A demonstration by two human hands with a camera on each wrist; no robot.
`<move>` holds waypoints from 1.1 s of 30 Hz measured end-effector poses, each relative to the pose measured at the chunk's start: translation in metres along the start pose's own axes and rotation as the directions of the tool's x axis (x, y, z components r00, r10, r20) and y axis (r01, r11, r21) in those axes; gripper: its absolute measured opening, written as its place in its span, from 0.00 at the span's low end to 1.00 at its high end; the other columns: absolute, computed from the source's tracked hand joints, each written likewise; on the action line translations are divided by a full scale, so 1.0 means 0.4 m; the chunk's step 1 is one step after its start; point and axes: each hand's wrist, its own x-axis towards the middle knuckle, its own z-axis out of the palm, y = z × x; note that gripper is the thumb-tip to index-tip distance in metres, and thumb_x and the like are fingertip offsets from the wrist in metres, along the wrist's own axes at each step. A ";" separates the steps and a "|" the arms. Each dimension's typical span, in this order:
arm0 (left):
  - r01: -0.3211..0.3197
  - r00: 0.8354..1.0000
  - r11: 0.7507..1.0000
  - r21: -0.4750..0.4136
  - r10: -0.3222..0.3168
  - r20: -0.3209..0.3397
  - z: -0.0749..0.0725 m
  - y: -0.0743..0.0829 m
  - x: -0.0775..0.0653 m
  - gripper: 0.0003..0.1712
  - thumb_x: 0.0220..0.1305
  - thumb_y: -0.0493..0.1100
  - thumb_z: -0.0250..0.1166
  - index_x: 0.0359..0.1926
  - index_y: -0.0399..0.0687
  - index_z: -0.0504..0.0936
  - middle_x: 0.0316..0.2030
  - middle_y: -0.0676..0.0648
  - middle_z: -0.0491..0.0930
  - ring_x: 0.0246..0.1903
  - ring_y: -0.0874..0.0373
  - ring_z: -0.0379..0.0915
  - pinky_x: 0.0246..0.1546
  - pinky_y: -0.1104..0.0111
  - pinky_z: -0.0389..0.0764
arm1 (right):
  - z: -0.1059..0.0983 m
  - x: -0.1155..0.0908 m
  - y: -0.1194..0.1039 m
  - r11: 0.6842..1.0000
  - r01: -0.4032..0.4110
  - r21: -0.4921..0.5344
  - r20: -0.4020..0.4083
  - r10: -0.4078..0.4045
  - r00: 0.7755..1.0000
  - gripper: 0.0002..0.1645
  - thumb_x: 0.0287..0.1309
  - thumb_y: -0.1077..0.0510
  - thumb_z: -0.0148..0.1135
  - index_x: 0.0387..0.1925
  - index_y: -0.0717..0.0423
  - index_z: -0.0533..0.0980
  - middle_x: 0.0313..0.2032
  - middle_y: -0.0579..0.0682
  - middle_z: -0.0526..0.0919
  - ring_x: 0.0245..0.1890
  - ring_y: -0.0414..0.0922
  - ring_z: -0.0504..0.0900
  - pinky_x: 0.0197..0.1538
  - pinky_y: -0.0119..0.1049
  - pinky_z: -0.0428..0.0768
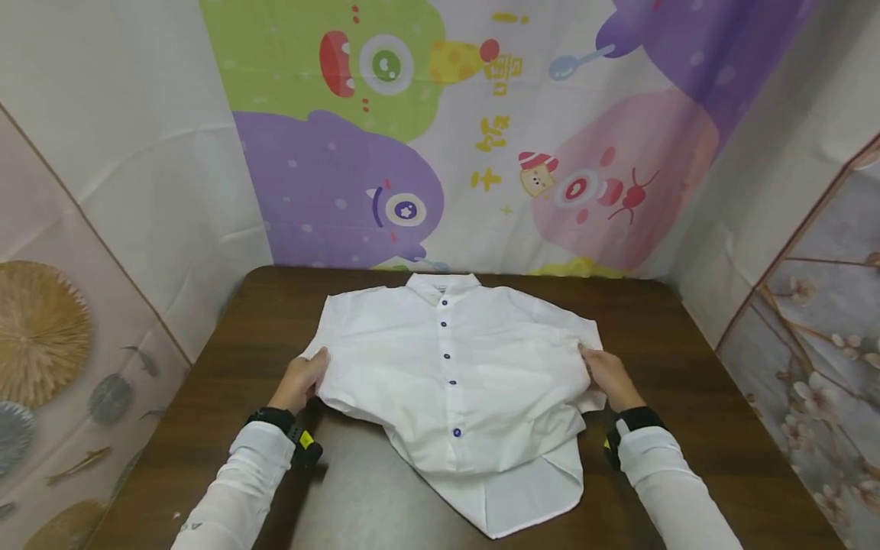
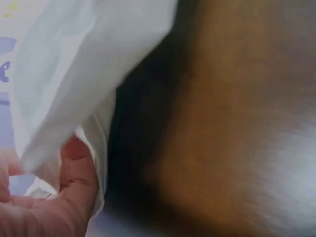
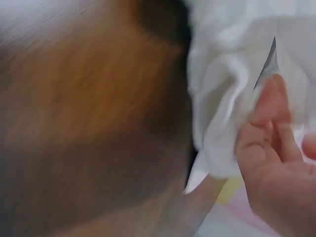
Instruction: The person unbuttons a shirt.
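Note:
A white button-up shirt [image 1: 406, 359] with dark blue buttons lies front up on the table, its collar toward the back wall. My left hand [image 1: 305, 378] grips the shirt's left side by the sleeve, and the left wrist view shows the fingers [image 2: 81, 173] curled in the white cloth. On the other side my right hand [image 1: 610, 374] pinches the shirt near its right sleeve. In the right wrist view, folds of cloth [image 3: 222, 98] bunch beside the fingers. The lower hem hangs uneven, with one tail spread toward me and its underside showing.
The dark brown wooden table [image 1: 261, 321] carries a bright patch of glare at its front. Behind it hangs a cloth backdrop [image 1: 481, 229] with cartoon monsters. Patterned panels stand at left and right. Each wrist wears a black strap with a small camera [image 1: 307, 449].

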 end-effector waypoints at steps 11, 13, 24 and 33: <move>0.033 0.974 0.980 -0.194 0.012 0.227 -0.010 -0.074 -0.116 0.23 0.73 0.38 0.38 0.61 0.24 0.54 0.41 0.39 0.73 0.35 0.56 0.78 0.42 0.60 0.81 | -0.045 -0.108 0.081 0.997 0.056 0.046 0.219 -0.065 0.974 0.27 0.65 0.56 0.51 0.57 0.72 0.67 0.37 0.49 0.83 0.32 0.39 0.78 0.33 0.31 0.77; 0.012 0.966 0.977 -0.211 0.044 0.255 0.004 -0.081 -0.134 0.22 0.69 0.31 0.39 0.61 0.24 0.54 0.45 0.38 0.71 0.38 0.57 0.77 0.44 0.61 0.80 | -0.031 -0.120 0.080 0.998 0.049 0.037 0.218 -0.056 0.974 0.26 0.64 0.55 0.52 0.56 0.71 0.69 0.37 0.47 0.82 0.31 0.40 0.76 0.32 0.31 0.76; -0.090 0.990 0.942 -0.322 0.120 0.073 0.074 -0.053 -0.171 0.22 0.70 0.44 0.49 0.59 0.35 0.63 0.35 0.54 0.74 0.34 0.64 0.76 0.40 0.73 0.78 | 0.056 -0.108 0.019 0.983 0.080 0.163 -0.088 -0.066 0.994 0.19 0.63 0.48 0.55 0.33 0.62 0.72 0.25 0.42 0.71 0.31 0.40 0.72 0.38 0.32 0.73; -0.161 0.985 0.894 -0.419 0.173 -0.009 0.067 0.015 -0.182 0.20 0.74 0.46 0.33 0.62 0.48 0.44 0.42 0.49 0.64 0.28 0.66 0.72 0.32 0.73 0.75 | 0.027 -0.135 -0.073 0.982 0.190 -0.005 -0.298 -0.183 0.937 0.19 0.65 0.50 0.52 0.48 0.61 0.70 0.38 0.59 0.80 0.31 0.42 0.75 0.36 0.34 0.71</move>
